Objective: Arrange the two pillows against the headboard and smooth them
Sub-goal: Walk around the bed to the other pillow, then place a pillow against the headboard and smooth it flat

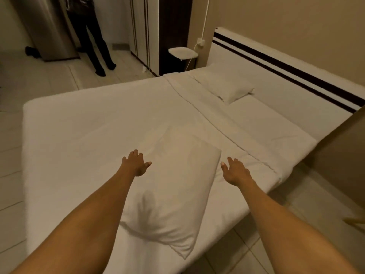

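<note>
A white pillow (pixel 173 186) lies flat on the white duvet near the bed's near edge, directly under my outstretched arms. My left hand (pixel 136 163) hovers over its left side, fingers spread and empty. My right hand (pixel 236 172) is open just off its right edge, over the sheet. A second white pillow (pixel 225 84) rests at the far corner of the bed, touching the white headboard (pixel 286 84) with two dark stripes.
The bed (pixel 79 125) fills the middle of the view. A person in dark clothes (pixel 92 34) stands on the tiled floor at the back left. A small white shelf (pixel 182 52) and a hanging cable sit beside the headboard. A brown wall corner (pixel 343 147) juts in at the right.
</note>
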A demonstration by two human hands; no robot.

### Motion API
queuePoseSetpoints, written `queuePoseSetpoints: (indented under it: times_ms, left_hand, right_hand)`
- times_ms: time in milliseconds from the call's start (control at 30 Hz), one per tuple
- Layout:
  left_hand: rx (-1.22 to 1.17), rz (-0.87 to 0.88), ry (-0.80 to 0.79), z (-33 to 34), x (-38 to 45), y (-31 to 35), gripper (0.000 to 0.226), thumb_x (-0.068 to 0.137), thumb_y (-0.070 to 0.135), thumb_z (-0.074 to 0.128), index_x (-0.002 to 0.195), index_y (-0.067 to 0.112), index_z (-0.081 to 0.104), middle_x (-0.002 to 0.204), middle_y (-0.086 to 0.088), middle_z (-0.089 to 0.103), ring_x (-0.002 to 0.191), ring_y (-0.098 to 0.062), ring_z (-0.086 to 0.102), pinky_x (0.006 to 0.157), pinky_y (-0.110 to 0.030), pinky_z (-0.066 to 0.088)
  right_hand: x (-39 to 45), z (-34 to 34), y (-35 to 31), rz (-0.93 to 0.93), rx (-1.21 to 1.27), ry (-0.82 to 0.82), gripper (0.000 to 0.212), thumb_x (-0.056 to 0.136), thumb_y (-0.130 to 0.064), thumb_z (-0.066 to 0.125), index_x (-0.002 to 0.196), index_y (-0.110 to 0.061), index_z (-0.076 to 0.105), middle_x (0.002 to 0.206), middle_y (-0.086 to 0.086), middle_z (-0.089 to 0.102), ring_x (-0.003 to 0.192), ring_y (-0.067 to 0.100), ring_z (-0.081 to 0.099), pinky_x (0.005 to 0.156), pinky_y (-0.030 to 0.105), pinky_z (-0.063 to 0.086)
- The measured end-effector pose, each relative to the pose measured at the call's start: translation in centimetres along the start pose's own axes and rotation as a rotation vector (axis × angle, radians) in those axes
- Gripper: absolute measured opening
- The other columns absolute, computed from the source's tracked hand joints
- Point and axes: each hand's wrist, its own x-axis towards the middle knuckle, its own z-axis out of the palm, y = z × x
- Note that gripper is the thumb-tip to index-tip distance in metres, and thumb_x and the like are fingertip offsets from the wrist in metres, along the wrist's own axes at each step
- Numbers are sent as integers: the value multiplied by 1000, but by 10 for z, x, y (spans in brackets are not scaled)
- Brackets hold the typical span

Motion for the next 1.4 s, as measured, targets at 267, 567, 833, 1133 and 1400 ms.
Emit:
queuePoseSetpoints:
  times_ms: [267,567,833,1133,1400]
  left_hand:
    - [-63,-85,-98,22,71,-10,71,100,51,27,153,6,15,163,-13,2,151,-27,6,121,-47,15]
    - [-298,-206,-231,97,161,-10,77,97,54,33,153,4,16,163,-14,10,151,-28,11,121,-45,16]
    - [-542,-312,-228,152,228,-9,75,97,49,43,147,-4,26,155,-21,29,141,-35,34,114,-41,29]
    - [-707,-412,-260,186,257,-26,121,58,90,48,145,7,38,146,-13,48,131,-34,48,109,-45,40]
    - [-730,-444,-348,175,268,-30,125,45,81,71,145,12,40,147,-8,47,131,-32,47,108,-42,39]
  right_hand:
    - [96,45,-13,-35,63,-130,65,101,-48,24,154,-11,16,159,15,23,146,32,24,115,50,26]
    - [199,147,-7,120,332,-244,69,101,-49,29,156,-12,10,162,15,14,149,32,18,120,45,18]
    - [253,227,-2,381,543,-244,73,101,-47,31,155,-4,7,163,14,12,148,32,20,119,39,19]
    - [285,254,18,675,943,-174,94,84,-67,51,148,-1,30,149,17,43,132,34,46,112,40,38]
    - [296,255,30,768,1230,-298,141,29,-75,82,144,-7,39,136,12,57,116,32,60,100,49,49]
